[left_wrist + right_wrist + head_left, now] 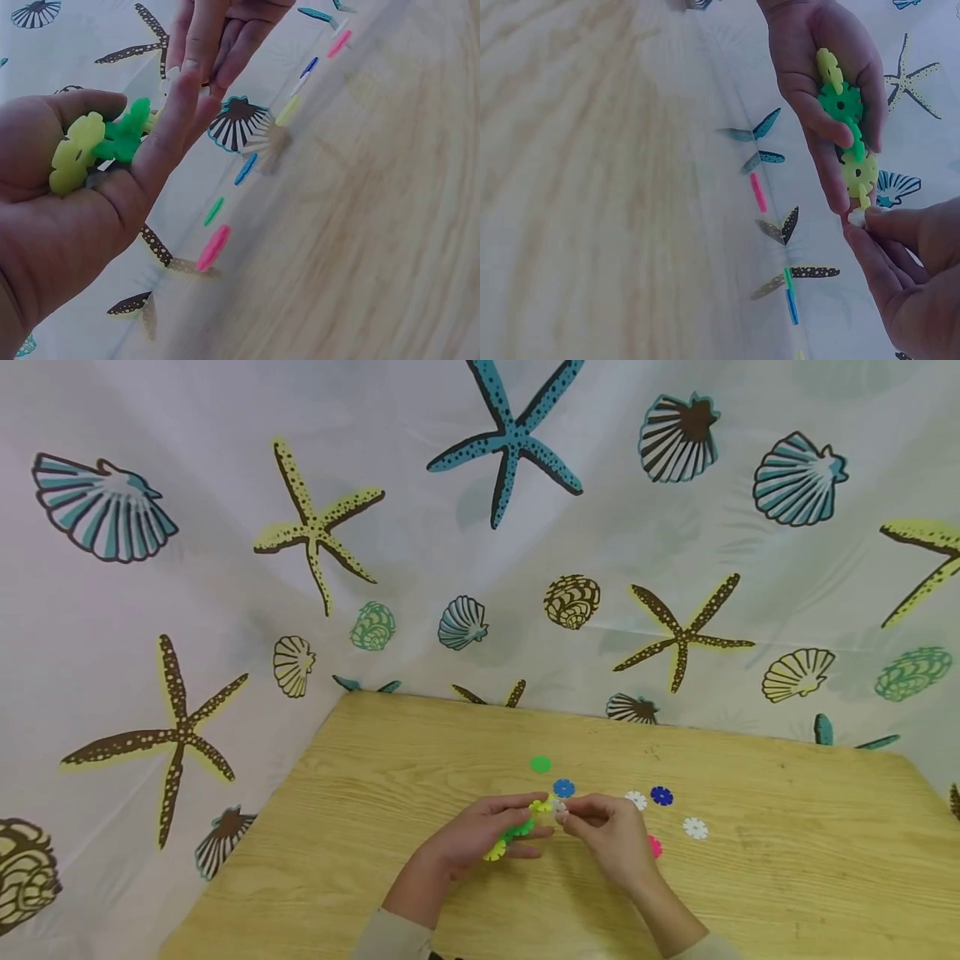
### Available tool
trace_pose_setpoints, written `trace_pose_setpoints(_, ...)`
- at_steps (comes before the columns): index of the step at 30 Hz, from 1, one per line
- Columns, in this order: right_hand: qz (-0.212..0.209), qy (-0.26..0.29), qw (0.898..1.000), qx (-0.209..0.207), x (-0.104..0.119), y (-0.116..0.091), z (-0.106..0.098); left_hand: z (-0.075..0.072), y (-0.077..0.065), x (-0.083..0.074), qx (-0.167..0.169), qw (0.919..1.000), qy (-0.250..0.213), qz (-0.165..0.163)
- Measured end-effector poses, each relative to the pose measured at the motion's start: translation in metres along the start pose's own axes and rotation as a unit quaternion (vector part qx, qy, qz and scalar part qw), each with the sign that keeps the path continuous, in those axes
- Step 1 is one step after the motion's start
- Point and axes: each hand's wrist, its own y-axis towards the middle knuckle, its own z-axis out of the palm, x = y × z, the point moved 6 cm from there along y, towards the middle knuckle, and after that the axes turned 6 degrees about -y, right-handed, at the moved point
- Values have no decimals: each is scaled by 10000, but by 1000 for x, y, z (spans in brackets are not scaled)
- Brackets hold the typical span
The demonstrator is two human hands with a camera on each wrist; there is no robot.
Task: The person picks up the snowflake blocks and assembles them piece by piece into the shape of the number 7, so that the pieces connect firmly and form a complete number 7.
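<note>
My left hand (480, 831), palm turned up in the right wrist view, holds a chain of interlocked notched plastic discs. Yellow and green discs (841, 105) alternate along it, lying over the palm and fingers with the thumb on a green one. At the chain's far end, my right hand (611, 839) pinches a small white disc (856, 218) between thumb and fingertips, right against the last yellow disc (865, 196). Most of the white disc is hidden by the fingertips. Both hands are close together above the wooden table (360, 777).
Loose discs lie beyond and right of the hands: green (541, 764), light blue (564, 788), dark blue (662, 796), two white ones (695, 828) and a pink one (655, 847) partly behind the right hand. A white cloth (420, 560) printed with shells and starfish hangs behind.
</note>
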Motion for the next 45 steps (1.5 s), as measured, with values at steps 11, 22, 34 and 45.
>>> trace_pose_setpoints(11,-5,112,9988,471,-5,-1,6,7,2,4,325,9987,-359,-154)
trace_pose_setpoints(22,-98,-150,9993,342,-5,-3,5,0,5,9,-61,9997,-241,-75)
trace_pose_setpoints(34,-138,75,9949,992,-7,5,21,-36,-8,-10,-745,9966,113,325)
trace_pose_setpoints(45,-189,-124,9914,1289,-5,13,35,-58,-19,-18,-869,9954,161,359)
